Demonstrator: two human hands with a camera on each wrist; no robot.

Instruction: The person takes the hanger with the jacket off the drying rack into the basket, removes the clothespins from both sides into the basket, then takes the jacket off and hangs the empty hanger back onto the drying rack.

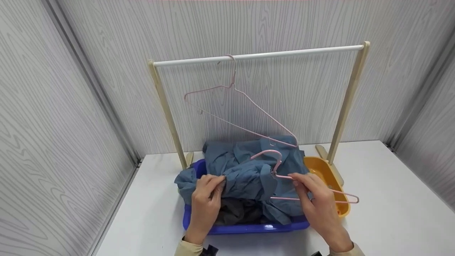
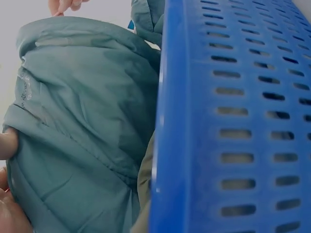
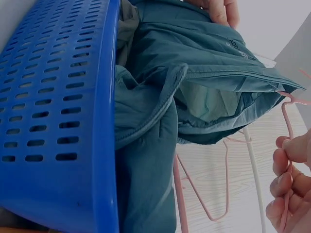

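My left hand (image 1: 206, 202) pinches a blue-grey garment (image 1: 245, 179) by its cloth, raised over the basket. With thumb and fingers curled round one sloping arm, my right hand (image 1: 318, 199) holds a pink wire hanger (image 1: 275, 161). The hanger's far arm is hidden inside the garment, while its hook sticks out beside the collar. In the right wrist view the garment's opening (image 3: 209, 104) gapes, and the hanger (image 3: 286, 116) passes in at its edge. Small dark lettering shows on the cloth. Much of the garment lies in the blue basket (image 1: 249, 228).
A second pink hanger (image 1: 266, 112) hangs on the white rail (image 1: 295, 53) of a wooden-legged rack, above the basket. Behind my right hand stands a yellow-orange tray (image 1: 321, 167). Dark cloth (image 1: 238, 211) lies in the basket. Patterned walls enclose the white table (image 1: 384, 199).
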